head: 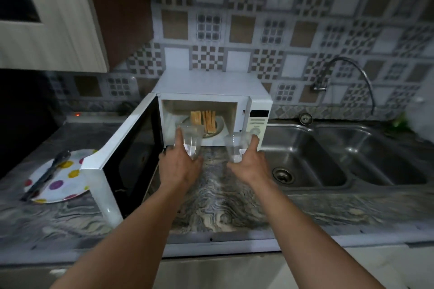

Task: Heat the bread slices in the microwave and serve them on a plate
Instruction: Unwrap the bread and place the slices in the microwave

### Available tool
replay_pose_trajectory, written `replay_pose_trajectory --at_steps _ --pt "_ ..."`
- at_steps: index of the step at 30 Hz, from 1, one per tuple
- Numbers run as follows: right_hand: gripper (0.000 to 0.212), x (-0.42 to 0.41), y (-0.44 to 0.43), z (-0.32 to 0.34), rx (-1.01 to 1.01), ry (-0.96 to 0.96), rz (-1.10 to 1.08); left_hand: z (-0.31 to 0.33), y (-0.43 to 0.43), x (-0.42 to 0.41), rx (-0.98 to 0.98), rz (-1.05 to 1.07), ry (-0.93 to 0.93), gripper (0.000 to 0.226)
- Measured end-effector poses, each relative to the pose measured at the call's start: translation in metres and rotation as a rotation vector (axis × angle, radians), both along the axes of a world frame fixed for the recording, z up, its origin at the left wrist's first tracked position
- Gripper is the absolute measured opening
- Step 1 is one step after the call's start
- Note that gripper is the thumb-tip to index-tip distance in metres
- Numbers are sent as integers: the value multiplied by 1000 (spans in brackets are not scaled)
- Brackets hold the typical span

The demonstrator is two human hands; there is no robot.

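**Arms outstretched in the kitchen**

The left hand [180, 166] grips a clear plastic cup [191, 141] and the right hand [251, 164] grips a second clear plastic cup [236, 148] — both over the marbled grey counter [211, 195]. Just behind, browned bread slices [203, 119] sit on a round glass dish [219, 127] inside the white microwave [211, 87], its door [122, 155] swung wide. Far left — a polka-dot plate [68, 185] bearing black tongs [47, 176].

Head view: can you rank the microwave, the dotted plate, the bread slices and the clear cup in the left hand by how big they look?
1. Microwave
2. Dotted plate, partly hidden
3. Clear cup in the left hand and bread slices look alike; the cup is nearer the camera, so unranked.
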State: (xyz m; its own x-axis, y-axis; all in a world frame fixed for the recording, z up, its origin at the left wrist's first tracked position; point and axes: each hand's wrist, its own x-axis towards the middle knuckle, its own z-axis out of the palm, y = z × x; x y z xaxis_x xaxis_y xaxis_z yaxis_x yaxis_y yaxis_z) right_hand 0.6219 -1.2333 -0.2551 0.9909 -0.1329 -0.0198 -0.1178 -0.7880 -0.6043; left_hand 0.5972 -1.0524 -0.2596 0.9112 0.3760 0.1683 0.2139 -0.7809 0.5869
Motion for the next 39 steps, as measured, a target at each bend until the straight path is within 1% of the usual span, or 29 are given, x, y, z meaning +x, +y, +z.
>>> replay_pose_trajectory --at_steps 7,13,17,22,26,31,35,39 --pt "100 2 -5 62 46 -126 -6 63 -1 13 31 -14 -130 96" --pt "99 42 -1 101 20 -186 -10 104 9 53 121 2 -135 105" --pt "95 83 9 115 22 -207 1 116 16 91 113 13 -130 104" --pt "93 140 23 119 44 -206 22 116 24 146 119 15 -107 102" --pt "100 197 30 119 49 -216 59 115 29 201 84 62 -17 102" --pt "102 261 37 111 -22 -188 57 108 34 261 137 103 -53 102" --pt "100 293 41 99 -38 -198 72 98 35 297 159 115 0 103" --pt "103 314 45 90 -61 -219 96 88 32 322 154 115 24 101"
